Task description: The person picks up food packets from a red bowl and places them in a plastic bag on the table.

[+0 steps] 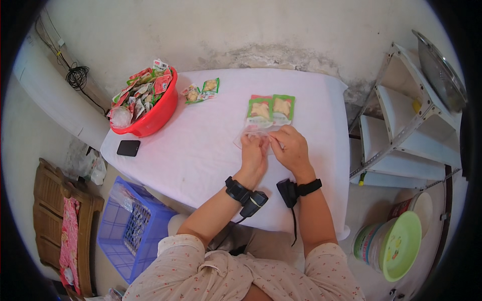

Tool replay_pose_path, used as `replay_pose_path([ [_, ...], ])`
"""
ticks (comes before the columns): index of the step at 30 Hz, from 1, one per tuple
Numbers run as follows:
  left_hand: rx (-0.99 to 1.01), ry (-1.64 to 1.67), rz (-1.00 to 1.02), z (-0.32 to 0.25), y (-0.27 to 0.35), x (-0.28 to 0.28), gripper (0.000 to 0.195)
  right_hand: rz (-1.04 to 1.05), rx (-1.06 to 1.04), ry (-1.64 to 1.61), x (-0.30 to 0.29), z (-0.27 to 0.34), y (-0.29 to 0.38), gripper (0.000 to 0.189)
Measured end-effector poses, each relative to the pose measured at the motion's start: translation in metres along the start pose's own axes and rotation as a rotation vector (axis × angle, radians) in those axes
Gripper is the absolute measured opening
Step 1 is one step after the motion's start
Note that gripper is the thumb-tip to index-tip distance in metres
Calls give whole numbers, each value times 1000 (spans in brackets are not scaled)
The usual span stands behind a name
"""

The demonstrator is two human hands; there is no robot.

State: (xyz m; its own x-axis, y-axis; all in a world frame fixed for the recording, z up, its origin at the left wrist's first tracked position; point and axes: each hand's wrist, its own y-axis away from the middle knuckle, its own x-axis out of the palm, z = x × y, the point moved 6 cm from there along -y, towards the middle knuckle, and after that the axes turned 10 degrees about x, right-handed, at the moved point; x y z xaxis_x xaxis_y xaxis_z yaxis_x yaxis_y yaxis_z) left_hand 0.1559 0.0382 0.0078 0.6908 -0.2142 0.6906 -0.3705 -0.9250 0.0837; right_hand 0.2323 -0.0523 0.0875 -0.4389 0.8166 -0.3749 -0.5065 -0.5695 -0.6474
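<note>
A thin clear plastic bag (240,141) is between my two hands, above the white-covered table. My left hand (253,153) has its fingers curled at the bag; whether they are inside it or behind it I cannot tell. My right hand (293,147) pinches the bag's edge between thumb and forefinger. Just beyond my fingers lie two green-edged food packets, a left packet (260,110) and a right packet (282,108), side by side. Pale pieces of food show through their clear windows. A red edge shows behind the left packet.
A red plastic basin (160,119) heaped with small packets (145,90) stands at the table's far left. Near it lie several loose packets (210,85) and a black phone (128,148). A blue crate (131,225) is at lower left; metal shelving (410,131) and a green basin (402,246) are right.
</note>
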Motion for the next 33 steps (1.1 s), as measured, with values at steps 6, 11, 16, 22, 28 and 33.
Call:
replay_pose_path([
  [6,-30,-41,260,-3,-19,11,26,8,11,20,0,1,0,4],
  [11,-34,-82,224,-2,-30,9,27,16,13,12,1,-1,0,4],
  [16,-44,-94,263,5,-41,8,27,20,1,7,1,2,0,5],
  [22,-88,0,253,1,-48,18,27,44,-9,19,2,5,-1,4],
  [28,-93,-468,346,-32,7,-15,24,92,-31,61,1,-1,2,7],
  [33,1038,-1548,566,-115,24,-5,56,289,-25,91,7,-3,8,28],
])
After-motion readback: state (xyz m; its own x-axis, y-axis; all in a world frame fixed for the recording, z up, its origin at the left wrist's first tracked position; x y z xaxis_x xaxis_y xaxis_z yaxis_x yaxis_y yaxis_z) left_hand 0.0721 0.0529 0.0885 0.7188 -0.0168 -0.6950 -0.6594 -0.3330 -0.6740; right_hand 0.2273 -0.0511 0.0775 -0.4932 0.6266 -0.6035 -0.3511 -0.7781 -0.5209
